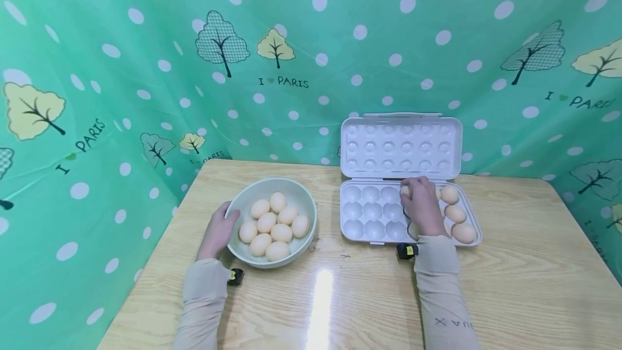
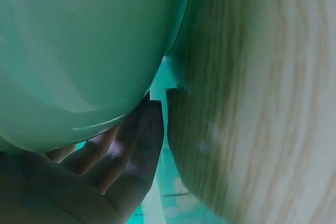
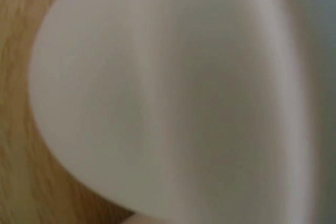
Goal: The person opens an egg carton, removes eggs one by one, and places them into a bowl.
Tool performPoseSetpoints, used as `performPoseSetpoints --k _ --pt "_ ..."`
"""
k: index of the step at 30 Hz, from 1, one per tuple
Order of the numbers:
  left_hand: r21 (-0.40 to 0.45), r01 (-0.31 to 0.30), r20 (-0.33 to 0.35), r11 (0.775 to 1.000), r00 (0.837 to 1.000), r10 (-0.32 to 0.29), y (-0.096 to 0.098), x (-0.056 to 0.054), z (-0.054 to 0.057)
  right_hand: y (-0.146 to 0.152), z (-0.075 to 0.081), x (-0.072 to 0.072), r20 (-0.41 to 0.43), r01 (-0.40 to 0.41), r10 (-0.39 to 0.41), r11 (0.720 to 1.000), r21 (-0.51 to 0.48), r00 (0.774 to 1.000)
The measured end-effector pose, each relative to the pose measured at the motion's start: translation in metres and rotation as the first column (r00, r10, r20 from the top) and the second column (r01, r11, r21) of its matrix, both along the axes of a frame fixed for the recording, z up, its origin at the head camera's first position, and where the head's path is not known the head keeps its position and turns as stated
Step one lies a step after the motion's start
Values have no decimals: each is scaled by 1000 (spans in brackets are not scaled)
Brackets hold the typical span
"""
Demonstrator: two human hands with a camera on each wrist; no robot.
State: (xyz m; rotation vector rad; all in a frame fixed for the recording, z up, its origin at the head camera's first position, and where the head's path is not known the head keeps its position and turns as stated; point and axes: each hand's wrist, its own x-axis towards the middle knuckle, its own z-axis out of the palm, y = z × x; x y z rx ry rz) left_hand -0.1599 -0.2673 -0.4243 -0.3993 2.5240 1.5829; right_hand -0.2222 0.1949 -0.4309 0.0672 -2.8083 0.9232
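My left hand (image 1: 220, 234) holds the left side of a pale green bowl (image 1: 311, 231), thumb over the rim and fingers along the outside. In the left wrist view those fingers (image 2: 131, 156) lie against the curved wall, close to the table edge. Several light-brown eggs (image 1: 266, 222) fill the bowl's bottom. Over the white plastic egg box (image 1: 353, 229), my right hand (image 1: 421, 207) pinches an egg (image 1: 404, 192) at a back-row hollow, partly covered by the fingers. Eggs (image 1: 455, 214) sit in the box's right end; others there are partly hidden under the hand.
The box's dimpled lid (image 1: 398, 147) stands raised behind it, near the green printed cloth (image 1: 291, 112). Bare hollows (image 1: 372, 211) fill the box's left part. The wooden table (image 1: 359, 301) extends in front. The box's pale wall (image 3: 94, 93), blurred, fills most of the right wrist view.
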Motion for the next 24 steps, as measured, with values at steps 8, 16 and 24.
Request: performPoseSetpoints --k 8,16,24 --pt "0 -4 -5 1000 1000 4 -1 0 -1 1 3 -3 -8 2 -3 1000 -11 1000" --pt "0 0 1 1000 1000 0 -1 -1 -3 2 1 -2 -28 1 -2 999 -46 1000" --pt "1 1 -1 1000 1000 -1 -2 -1 -3 1 3 0 -40 22 -24 998 -60 999"
